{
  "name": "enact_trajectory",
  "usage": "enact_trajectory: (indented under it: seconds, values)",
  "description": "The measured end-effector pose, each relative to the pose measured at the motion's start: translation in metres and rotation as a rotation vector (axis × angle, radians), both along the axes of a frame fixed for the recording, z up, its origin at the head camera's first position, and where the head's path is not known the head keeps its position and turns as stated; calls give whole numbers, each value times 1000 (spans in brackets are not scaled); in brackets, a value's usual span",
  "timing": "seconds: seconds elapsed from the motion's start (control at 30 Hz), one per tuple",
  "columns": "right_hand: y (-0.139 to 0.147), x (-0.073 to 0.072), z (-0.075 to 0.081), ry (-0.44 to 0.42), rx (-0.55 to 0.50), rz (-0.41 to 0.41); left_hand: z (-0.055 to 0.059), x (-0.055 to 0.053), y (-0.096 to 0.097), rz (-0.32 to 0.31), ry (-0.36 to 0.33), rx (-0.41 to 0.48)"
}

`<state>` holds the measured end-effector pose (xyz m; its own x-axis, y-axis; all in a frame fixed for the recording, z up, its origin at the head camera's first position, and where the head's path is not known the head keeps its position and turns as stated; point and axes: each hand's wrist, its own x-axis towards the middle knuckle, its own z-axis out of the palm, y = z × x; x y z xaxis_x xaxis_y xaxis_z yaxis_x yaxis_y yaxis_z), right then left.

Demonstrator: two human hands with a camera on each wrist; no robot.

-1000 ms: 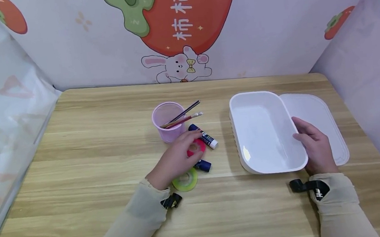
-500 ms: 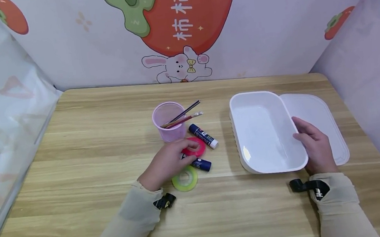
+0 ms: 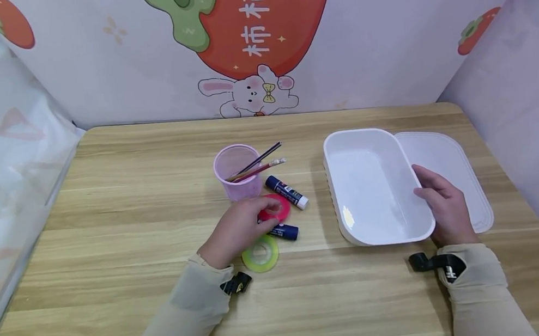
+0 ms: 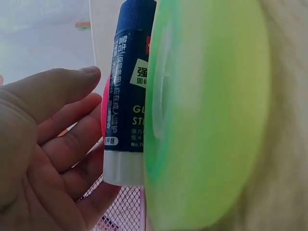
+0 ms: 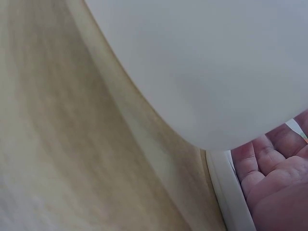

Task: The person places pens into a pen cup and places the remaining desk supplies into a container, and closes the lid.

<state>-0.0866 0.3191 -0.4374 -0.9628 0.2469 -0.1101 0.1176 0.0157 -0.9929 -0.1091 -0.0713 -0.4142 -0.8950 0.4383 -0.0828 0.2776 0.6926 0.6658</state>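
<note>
My left hand (image 3: 236,229) is over the left edge of a red tape roll (image 3: 281,208), its fingers loosely bent. Its thumb lies near a dark blue glue stick (image 3: 283,231) whose white end is covered by the hand. In the left wrist view, a gap separates the thumb from the fingers, beside that glue stick (image 4: 129,91). Just below lies a yellow-green tape roll (image 3: 275,255), large in the left wrist view. On the right, my right hand (image 3: 448,209) grips the rim of a white plastic box (image 3: 375,189), thumb on the rim; its fingertips are partly hidden.
A pink mesh cup (image 3: 239,190) holding several pencils (image 3: 260,170) stands behind the tape. Another blue glue stick (image 3: 285,191) lies right of it. A white lid (image 3: 447,166) lies on the wooden table (image 3: 122,222), partly behind the box.
My left hand has drawn back to the left, uncovering more of the red tape roll and the lower glue stick, then stayed nearly still. The right hand and box keep their place.
</note>
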Motion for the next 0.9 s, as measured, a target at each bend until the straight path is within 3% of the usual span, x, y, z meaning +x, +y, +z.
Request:
enact_trajectory:
  seconds: [0.27,0.47,0.9]
  values:
    - [0,1,-1,17,-14,5,-1,-1,0,14,90,-32]
    - [0,1,0,11,-14,10,0,-2,-3,51,69,-43]
    - [-1,1,-1,19,-5,12,-2,-1,-11,40,53,-67]
